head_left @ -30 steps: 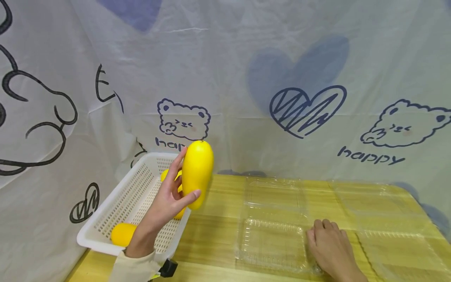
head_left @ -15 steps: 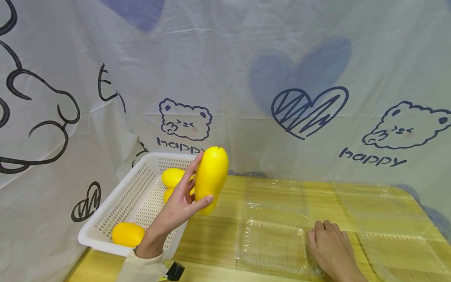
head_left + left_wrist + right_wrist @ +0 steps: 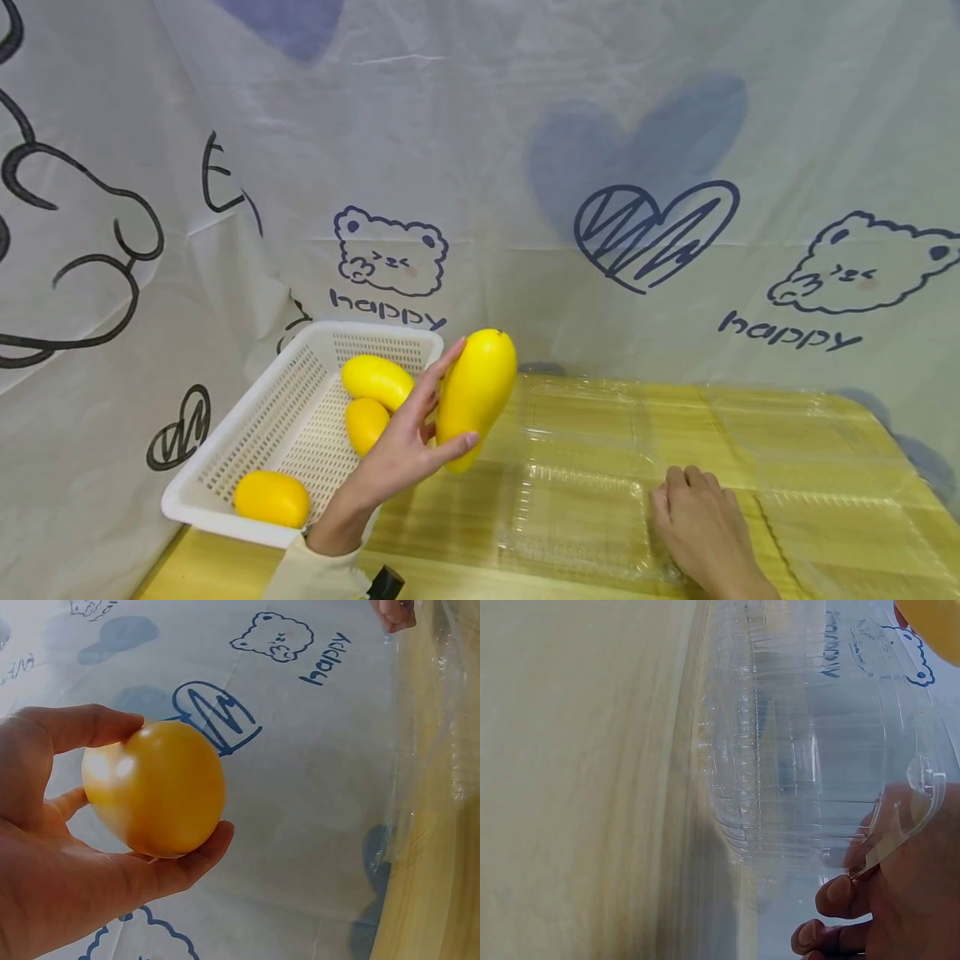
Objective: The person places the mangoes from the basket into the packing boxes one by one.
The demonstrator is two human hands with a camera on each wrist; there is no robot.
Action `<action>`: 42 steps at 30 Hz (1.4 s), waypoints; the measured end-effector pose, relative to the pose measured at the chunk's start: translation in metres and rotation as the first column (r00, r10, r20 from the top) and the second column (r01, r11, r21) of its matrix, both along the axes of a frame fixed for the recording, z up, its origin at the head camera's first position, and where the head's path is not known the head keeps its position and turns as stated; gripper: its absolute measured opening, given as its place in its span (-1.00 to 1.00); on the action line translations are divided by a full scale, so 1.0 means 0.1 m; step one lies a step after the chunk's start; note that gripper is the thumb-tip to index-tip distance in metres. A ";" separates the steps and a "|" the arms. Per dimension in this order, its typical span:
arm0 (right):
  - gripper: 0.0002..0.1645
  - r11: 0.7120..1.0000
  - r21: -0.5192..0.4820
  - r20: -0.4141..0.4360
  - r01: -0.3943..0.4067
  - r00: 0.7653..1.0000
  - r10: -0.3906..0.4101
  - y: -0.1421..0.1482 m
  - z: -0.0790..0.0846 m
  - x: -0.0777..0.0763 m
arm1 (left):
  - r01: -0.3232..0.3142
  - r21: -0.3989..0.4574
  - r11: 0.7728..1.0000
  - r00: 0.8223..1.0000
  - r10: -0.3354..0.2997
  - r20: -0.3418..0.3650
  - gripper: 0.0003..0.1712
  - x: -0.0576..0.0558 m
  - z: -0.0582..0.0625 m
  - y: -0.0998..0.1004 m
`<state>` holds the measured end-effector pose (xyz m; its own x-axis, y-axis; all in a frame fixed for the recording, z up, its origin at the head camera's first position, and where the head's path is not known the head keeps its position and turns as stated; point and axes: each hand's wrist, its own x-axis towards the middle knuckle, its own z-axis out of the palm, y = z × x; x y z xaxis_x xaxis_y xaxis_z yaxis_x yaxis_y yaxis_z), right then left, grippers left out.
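Observation:
My left hand (image 3: 401,454) grips a yellow mango (image 3: 477,396) and holds it tilted in the air, right of the white basket (image 3: 247,533). In the left wrist view, thumb and fingers wrap the sides of this mango (image 3: 161,791). At the near right, my right hand (image 3: 705,529) rests beside a clear plastic clamshell box (image 3: 577,521) lying open on the table. Its fingers (image 3: 840,896) pinch the box's rim in the right wrist view. Inside the basket lie a mango (image 3: 272,498) in front and two mangoes (image 3: 367,423) farther back, partly behind my left hand.
A second clear clamshell box (image 3: 847,525) lies open on the right side of the wooden table (image 3: 427,525). Behind the table hangs a pale cloth (image 3: 495,150) with printed bears and hearts. Another cloth side closes off the left, beyond the basket.
My left hand has carried the mango rightward and slightly down, away from the basket, uncovering more of the mangoes inside. My right hand has stayed at the box.

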<state>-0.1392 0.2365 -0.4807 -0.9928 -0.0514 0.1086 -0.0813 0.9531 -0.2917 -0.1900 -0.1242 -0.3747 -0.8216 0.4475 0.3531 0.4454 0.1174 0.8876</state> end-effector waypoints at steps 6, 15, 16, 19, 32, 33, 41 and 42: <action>-0.64 1.000 -0.005 -0.047 -0.007 0.999 0.007 0.00 -0.03 0.01 | 0.001 -0.029 1.000 1.000 0.000 0.011 0.16 0.02 -0.04 0.08; -0.64 1.000 -0.007 -0.042 -0.008 0.999 0.008 0.00 -0.02 0.01 | 0.029 -0.098 0.995 0.999 -0.031 -0.017 0.16 0.07 -0.18 0.28; -0.64 1.000 -0.005 -0.043 -0.009 0.999 0.009 0.00 -0.02 0.01 | 0.030 -0.112 0.993 0.999 -0.033 -0.019 0.16 0.08 -0.20 0.30; -0.64 1.000 -0.004 -0.047 -0.009 0.999 0.009 0.00 -0.01 0.02 | 0.046 -0.153 0.987 0.999 -0.050 -0.021 0.16 0.09 -0.25 0.36; -0.65 1.000 -0.004 -0.054 -0.002 0.999 0.002 -0.01 0.00 0.03 | 0.108 -0.250 0.962 0.993 -0.114 -0.008 0.17 0.16 -0.44 0.54; -0.65 1.000 -0.003 -0.055 -0.001 0.999 0.001 -0.01 0.00 0.03 | 0.109 -0.259 0.960 0.993 -0.117 -0.019 0.17 0.16 -0.45 0.56; -0.65 1.000 0.001 -0.058 -0.002 0.998 0.002 -0.01 0.00 0.02 | 0.128 -0.303 0.945 0.985 -0.157 -0.076 0.17 0.18 -0.57 0.67; -0.65 1.000 0.001 -0.058 -0.001 0.998 0.001 -0.01 0.00 0.02 | 0.128 -0.310 0.942 0.982 -0.164 -0.090 0.16 0.18 -0.59 0.68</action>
<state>-0.1375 0.2359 -0.4807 -0.9847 -0.0528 0.1662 -0.0993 0.9533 -0.2853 -0.1717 -0.0558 -0.4333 -0.7018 0.6595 0.2694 0.5731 0.2979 0.7634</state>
